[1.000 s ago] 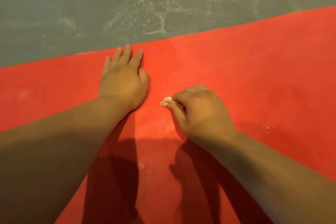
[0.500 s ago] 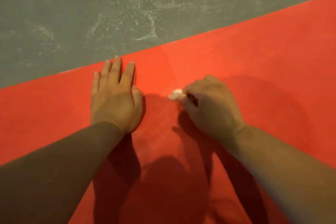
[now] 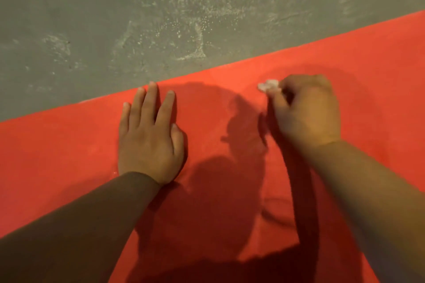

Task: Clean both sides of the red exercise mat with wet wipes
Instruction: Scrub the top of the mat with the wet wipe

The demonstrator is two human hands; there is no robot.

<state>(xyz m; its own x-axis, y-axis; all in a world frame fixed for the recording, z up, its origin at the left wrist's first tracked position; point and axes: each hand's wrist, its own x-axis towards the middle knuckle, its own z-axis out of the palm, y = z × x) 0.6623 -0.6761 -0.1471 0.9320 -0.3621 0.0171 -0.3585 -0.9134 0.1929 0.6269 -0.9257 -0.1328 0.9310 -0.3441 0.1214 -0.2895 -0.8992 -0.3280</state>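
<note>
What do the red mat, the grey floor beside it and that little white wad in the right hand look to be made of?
Flat red exercise mat: probably foam or rubber, matte, faintly grainy, no shine. Grey floor: looks like bare concrete, rough, with pale chalky blotches. Small crumpled white wad pinched in the right hand: seemingly a soft fibrous wet wipe, though too blurred to be sure.

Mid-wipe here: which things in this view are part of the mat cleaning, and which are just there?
Part of the job:
red exercise mat
wet wipe, balled up in the right hand
left hand, pressed flat on the mat

Just there:
grey floor with pale dusty marks
</note>
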